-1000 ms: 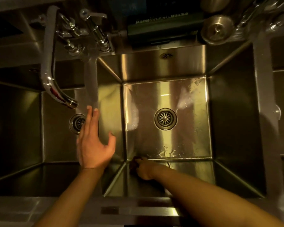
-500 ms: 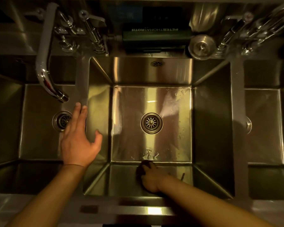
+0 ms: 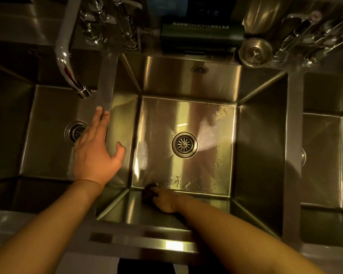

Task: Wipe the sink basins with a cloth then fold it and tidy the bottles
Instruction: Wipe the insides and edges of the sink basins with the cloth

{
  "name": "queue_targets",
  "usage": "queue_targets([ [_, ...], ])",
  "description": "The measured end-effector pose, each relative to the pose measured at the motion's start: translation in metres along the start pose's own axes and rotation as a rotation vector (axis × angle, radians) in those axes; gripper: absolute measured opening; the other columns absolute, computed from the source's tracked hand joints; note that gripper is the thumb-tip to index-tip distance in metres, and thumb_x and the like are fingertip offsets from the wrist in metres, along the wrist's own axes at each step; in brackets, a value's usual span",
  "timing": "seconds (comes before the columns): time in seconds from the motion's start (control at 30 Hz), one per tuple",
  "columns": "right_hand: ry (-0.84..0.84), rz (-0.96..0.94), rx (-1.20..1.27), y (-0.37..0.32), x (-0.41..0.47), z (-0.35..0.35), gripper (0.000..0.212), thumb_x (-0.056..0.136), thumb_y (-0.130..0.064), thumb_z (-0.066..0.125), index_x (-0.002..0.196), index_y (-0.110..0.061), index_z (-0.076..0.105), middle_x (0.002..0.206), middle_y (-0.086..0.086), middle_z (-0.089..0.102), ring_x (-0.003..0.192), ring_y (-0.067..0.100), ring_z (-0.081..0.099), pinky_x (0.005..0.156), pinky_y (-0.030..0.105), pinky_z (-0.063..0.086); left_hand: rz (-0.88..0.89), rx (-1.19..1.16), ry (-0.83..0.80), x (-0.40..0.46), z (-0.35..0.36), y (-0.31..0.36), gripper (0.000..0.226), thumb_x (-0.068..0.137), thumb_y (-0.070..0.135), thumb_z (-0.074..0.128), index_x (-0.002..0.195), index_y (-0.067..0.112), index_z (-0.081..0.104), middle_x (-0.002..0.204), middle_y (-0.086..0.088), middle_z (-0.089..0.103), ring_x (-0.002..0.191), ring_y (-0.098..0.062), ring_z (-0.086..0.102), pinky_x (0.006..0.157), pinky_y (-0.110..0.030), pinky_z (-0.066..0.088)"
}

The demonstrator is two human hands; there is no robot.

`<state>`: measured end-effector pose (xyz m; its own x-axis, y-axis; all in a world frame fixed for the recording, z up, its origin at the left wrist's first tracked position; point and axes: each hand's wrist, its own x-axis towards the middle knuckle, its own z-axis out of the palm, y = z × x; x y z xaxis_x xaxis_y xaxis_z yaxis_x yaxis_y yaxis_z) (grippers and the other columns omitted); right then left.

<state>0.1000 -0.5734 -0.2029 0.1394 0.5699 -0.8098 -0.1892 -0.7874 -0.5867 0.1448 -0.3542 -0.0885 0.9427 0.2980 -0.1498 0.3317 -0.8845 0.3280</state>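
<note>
Both hands are at the steel sink. At about 9 o'clock from the middle basin's drain [image 3: 184, 144], the left hand [image 3: 96, 153] lies flat with straight fingers and thumb spread, resting on the divider [image 3: 107, 89] between the left basin [image 3: 48, 135] and the middle basin [image 3: 186, 111]. At 6 o'clock from that drain, the right hand [image 3: 164, 200] is low in the middle basin, fingers curled round a dark cloth [image 3: 148, 191], pressing it where the near wall meets the floor. Water streaks shine on the floor just beyond the cloth. A chrome faucet spout [image 3: 67, 62] reaches over the left basin at 10 o'clock, above that basin's drain [image 3: 74, 132]. On the back ledge at 12 o'clock lies a dark green bottle [image 3: 201, 35] on its side, its lettering upside down. A round metal strainer [image 3: 254, 52] sits at 1 o'clock just beside it. Part of a third basin [image 3: 325, 145] shows at 3 o'clock.
</note>
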Motion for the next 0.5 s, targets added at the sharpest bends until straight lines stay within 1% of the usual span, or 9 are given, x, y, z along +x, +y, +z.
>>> queue_targets([
  [0.07,0.001,0.069,-0.019,0.033,-0.018,-0.012,0.042,0.101,-0.018,0.046,0.142,-0.023,0.057,0.151,0.006,0.051,0.136,0.026,0.048,0.11,0.026,0.03,0.01,-0.007,-0.01,0.0,-0.002,0.001,0.085,0.086,0.044,0.053,0.164,0.03,0.022,0.173,0.018,0.008,0.154,-0.021,0.031,0.122,-0.05,0.032],
  [0.13,0.004,0.177,-0.073,0.068,-0.04,-0.027,0.042,0.102,-0.022,0.045,0.143,-0.028,0.054,0.15,0.004,0.051,0.135,0.023,0.048,0.107,0.026,0.029,0.018,-0.026,-0.011,0.0,-0.004,0.003,0.082,0.088,0.035,0.058,0.163,0.026,0.027,0.174,0.01,0.013,0.155,-0.025,0.031,0.122,-0.053,0.033],
  [0.2,0.032,0.308,-0.095,0.097,-0.064,-0.04,0.043,0.103,-0.028,0.045,0.146,-0.029,0.051,0.15,0.005,0.05,0.133,0.024,0.05,0.115,0.035,0.033,0.039,-0.041,0.006,0.0,-0.006,0.006,0.077,0.091,0.024,0.056,0.163,0.019,0.029,0.173,0.002,0.018,0.156,-0.028,0.027,0.123,-0.054,0.031],
  [0.23,0.047,0.358,-0.1,0.105,-0.076,-0.044,0.043,0.102,-0.031,0.047,0.145,-0.028,0.052,0.148,0.006,0.052,0.129,0.024,0.052,0.115,0.04,0.036,0.053,-0.046,0.016,0.0,-0.007,0.008,0.074,0.092,0.019,0.052,0.163,0.016,0.03,0.173,-0.002,0.02,0.157,-0.03,0.024,0.124,-0.054,0.028],
  [0.27,0.062,0.392,-0.091,0.11,-0.085,-0.046,0.042,0.102,-0.033,0.048,0.143,-0.028,0.053,0.143,0.005,0.055,0.123,0.022,0.054,0.112,0.04,0.039,0.059,-0.047,0.022,0.0,-0.008,0.011,0.072,0.093,0.013,0.05,0.162,0.012,0.031,0.172,-0.006,0.021,0.158,-0.031,0.023,0.125,-0.053,0.026],
  [0.33,0.103,0.438,-0.071,0.112,-0.095,-0.047,0.038,0.102,-0.036,0.052,0.138,-0.029,0.058,0.129,0.002,0.06,0.11,0.018,0.056,0.103,0.036,0.043,0.064,-0.018,0.026,-0.001,-0.008,0.013,0.071,0.094,0.004,0.051,0.162,0.008,0.03,0.171,-0.011,0.022,0.158,-0.035,0.021,0.125,-0.055,0.023],
  [0.43,0.171,0.494,-0.127,0.105,-0.099,-0.044,0.038,0.101,-0.03,0.057,0.138,-0.023,0.06,0.112,0.0,0.062,0.095,0.015,0.057,0.083,0.027,0.045,0.111,0.007,0.071,-0.003,-0.002,0.009,0.073,0.093,0.001,0.05,0.162,0.008,0.027,0.171,-0.012,0.021,0.159,-0.033,0.017,0.126,-0.054,0.021],
  [0.47,0.169,0.506,-0.148,0.101,-0.1,-0.044,0.04,0.101,-0.025,0.057,0.141,-0.021,0.058,0.114,0.001,0.061,0.095,0.015,0.057,0.081,0.025,0.045,0.102,-0.007,0.071,-0.003,0.001,0.007,0.075,0.093,-0.001,0.051,0.163,0.009,0.026,0.172,-0.011,0.019,0.16,-0.031,0.014,0.125,-0.054,0.021],
  [0.5,0.16,0.507,-0.185,0.097,-0.102,-0.044,0.043,0.102,-0.021,0.056,0.145,-0.021,0.054,0.123,0.004,0.06,0.102,0.018,0.057,0.084,0.026,0.045,0.098,-0.019,0.07,-0.003,0.004,0.004,0.077,0.092,-0.003,0.052,0.163,0.009,0.025,0.173,-0.01,0.017,0.16,-0.03,0.012,0.124,-0.054,0.021],
])
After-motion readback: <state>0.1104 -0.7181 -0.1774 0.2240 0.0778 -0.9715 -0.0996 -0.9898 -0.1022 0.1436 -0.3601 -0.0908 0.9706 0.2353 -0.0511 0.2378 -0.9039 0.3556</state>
